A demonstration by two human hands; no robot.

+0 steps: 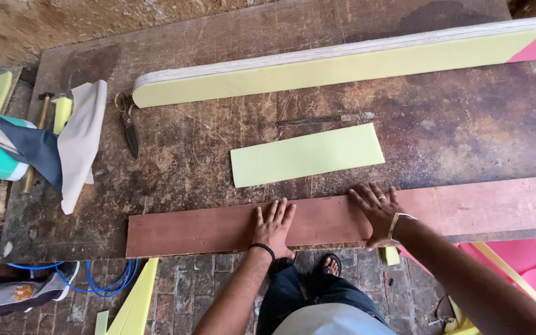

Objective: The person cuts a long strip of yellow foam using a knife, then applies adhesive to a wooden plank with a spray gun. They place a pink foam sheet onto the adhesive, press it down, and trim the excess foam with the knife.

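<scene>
Left hand (273,224) and right hand (376,212) flat on reddish board (218,226), fingers spread, palms pressing, likely to steady it. Board lies along near edge of surface (454,124). Yellow foam strip (306,155) just beyond; scissors (129,127) and long foam-faced plank (342,62) farther back.

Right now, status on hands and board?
Left hand and right hand flat on reddish board, holding nothing. Yellow foam sheet just beyond, apart.
</scene>
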